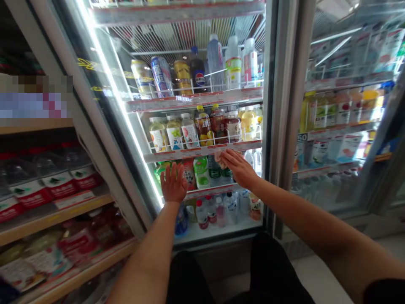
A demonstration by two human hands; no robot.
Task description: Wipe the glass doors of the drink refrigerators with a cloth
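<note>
A glass-door drinks fridge [249, 230] stands in front of me, with lit shelves of bottles behind the pane. My left hand [174, 183] is raised with its fingers spread, palm toward the glass; it seems to rest on the pane. Farther right, my right hand [237, 168] presses a crumpled pale cloth [219, 158] against the glass, just below the price strip of a middle shelf. Whether it is cloth or tissue is hard to tell. Behind the hands are a green-labelled bottle [201, 171] and several other drinks.
To the left, a wooden-edged shelf [57, 217] carries large bottles with red labels [57, 185]. A second fridge [332, 169] adjoins on the right, past the metal door frame [284, 105]. My knees [272, 261] are close to the fridge's base.
</note>
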